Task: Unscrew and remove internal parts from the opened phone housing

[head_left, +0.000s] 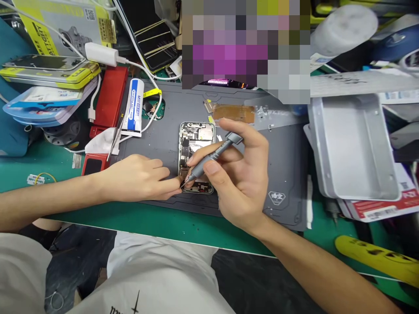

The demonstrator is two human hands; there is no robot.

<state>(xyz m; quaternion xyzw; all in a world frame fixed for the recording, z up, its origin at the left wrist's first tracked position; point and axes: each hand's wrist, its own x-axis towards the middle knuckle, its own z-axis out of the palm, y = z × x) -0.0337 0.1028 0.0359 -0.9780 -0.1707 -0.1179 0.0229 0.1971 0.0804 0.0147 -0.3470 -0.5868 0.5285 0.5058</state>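
An opened smartphone (197, 133) lies on a dark grey work mat (248, 205), its inner parts bare. My right hand (244, 174) grips a grey precision screwdriver (212, 156), slanted so that its tip meets the lower left part of the phone. The forefinger rests by the screwdriver's wide end cap. My left hand (147, 176) is closed at the phone's lower left edge, its fingertips close to the screwdriver tip. Whether those fingertips hold some small part or only steady the phone is hidden. My right hand covers some of the phone's middle.
A white and blue tube (133, 104), tweezers (115, 137) and a red box (111, 96) are left of the phone. Behind it lies an orange-brown sheet (234, 114). On the right sits a grey metal tray (356, 148), with a yellow strip-shaped object (376, 257) nearer me.
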